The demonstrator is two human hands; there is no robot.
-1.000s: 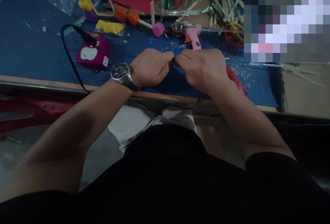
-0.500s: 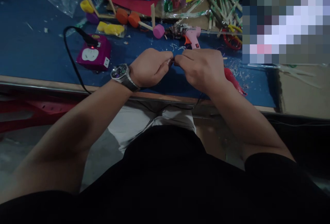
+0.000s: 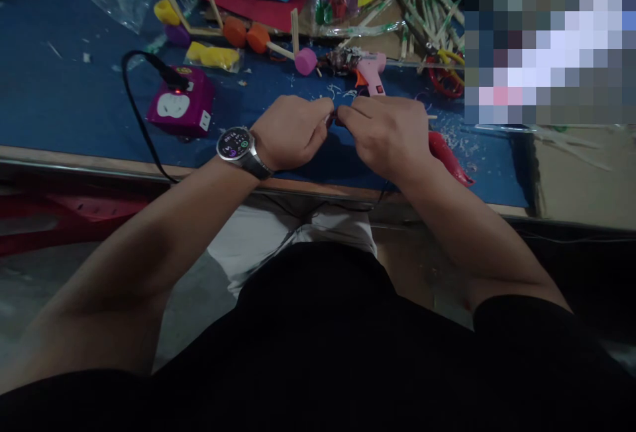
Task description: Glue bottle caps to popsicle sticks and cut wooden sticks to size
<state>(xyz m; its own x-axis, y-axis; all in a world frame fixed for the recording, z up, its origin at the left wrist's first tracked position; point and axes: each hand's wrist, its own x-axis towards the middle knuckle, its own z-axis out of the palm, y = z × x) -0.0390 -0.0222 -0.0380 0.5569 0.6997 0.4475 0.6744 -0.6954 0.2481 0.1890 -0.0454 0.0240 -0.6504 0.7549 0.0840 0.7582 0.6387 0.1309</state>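
Note:
My left hand (image 3: 295, 130), with a watch (image 3: 236, 145) on its wrist, is closed with thumb and fingertips pinched together. Facing it, my right hand (image 3: 385, 130) is also closed in a pinch. The fingertips almost meet above the blue table (image 3: 338, 160). Whatever lies between them is too small and hidden to name. Just beyond the right hand is a pink glue gun (image 3: 373, 71). A pale stick end (image 3: 432, 117) pokes out past that hand, held or lying there, I cannot tell which. Beside the right wrist lies a red, tapered object (image 3: 450, 157).
A purple power box (image 3: 183, 104) with a black cable stands left. Orange bottle caps (image 3: 234, 31) joined with sticks, a pink cap (image 3: 305, 61) and a yellow packet (image 3: 212, 55) lie behind. Scissors (image 3: 447, 74), a stick pile (image 3: 432, 11) and cardboard (image 3: 586, 180) are at right.
My left wrist has turned slightly, so the watch face shows more fully and is lit. Both hands keep their pinch, with only a very small shift.

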